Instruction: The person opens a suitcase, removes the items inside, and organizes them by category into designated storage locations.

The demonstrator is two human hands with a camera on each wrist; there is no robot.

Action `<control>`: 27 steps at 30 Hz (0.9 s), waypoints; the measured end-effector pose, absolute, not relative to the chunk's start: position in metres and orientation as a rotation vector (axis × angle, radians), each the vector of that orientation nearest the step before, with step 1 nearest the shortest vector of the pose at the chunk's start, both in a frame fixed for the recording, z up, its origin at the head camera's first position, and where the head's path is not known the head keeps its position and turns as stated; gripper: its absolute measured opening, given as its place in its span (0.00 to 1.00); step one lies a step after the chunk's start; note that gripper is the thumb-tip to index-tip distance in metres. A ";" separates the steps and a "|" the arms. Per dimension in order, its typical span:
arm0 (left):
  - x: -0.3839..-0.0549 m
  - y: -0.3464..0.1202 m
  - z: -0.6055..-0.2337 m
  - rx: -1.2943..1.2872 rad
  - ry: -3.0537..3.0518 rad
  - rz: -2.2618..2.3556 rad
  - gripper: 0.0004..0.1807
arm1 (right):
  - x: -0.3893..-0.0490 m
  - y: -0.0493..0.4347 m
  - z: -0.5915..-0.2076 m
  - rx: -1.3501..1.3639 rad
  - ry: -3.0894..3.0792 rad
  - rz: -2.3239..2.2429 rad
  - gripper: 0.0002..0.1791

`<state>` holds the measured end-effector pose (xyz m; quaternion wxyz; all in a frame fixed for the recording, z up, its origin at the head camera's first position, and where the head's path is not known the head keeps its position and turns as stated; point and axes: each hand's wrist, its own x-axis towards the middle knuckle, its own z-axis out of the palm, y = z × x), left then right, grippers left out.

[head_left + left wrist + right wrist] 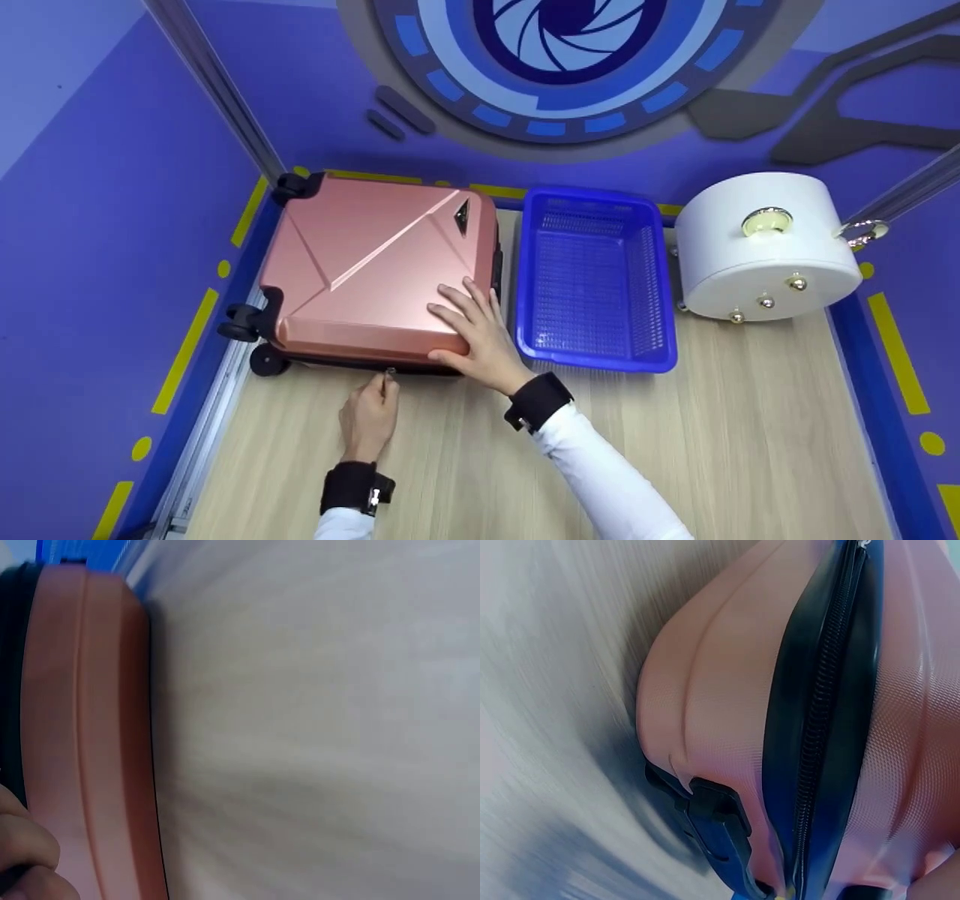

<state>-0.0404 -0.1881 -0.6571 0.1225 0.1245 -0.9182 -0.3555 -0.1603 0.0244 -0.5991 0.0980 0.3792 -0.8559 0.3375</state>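
A rose-gold hard-shell suitcase [375, 262] lies flat at the left, its black wheels [244, 322] toward the left wall. At its near side my left hand [367, 418] pinches the zipper pull [391, 371] between thumb and bent finger. The left wrist view has those fingers [26, 840] around a dark tab beside the shell. My right hand [480, 337] rests with spread fingers on the lid's near right corner. Beneath it, in the right wrist view, the black zipper [821, 705] runs along the side with its teeth joined, and a metal slider [862, 544] shows at the top edge.
Right of the suitcase stands a blue plastic basket [523, 300] with mesh walls. Farther right is a white round-sided case [757, 232] with gold studs and handles. Purple walls [225, 150] enclose the wood-grain table [600, 450] on the back and sides.
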 end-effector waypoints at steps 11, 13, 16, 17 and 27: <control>-0.036 -0.222 -0.653 0.581 -2.672 -0.954 0.20 | -0.162 0.025 -0.599 1.152 -2.513 1.064 0.39; -0.034 -0.223 -0.652 0.570 -2.672 -0.960 0.20 | -0.162 0.026 -0.599 1.167 -2.511 1.104 0.40; -0.034 -0.222 -0.653 0.540 -2.666 -0.961 0.20 | -0.164 0.028 -0.597 1.195 -2.524 1.144 0.40; -0.033 -0.221 -0.652 0.532 -2.663 -0.953 0.20 | -0.165 0.029 -0.596 1.205 -2.531 1.151 0.40; -0.029 -0.193 -0.652 0.426 -2.663 -0.995 0.21 | -0.172 0.048 -0.588 1.265 -2.483 1.116 0.37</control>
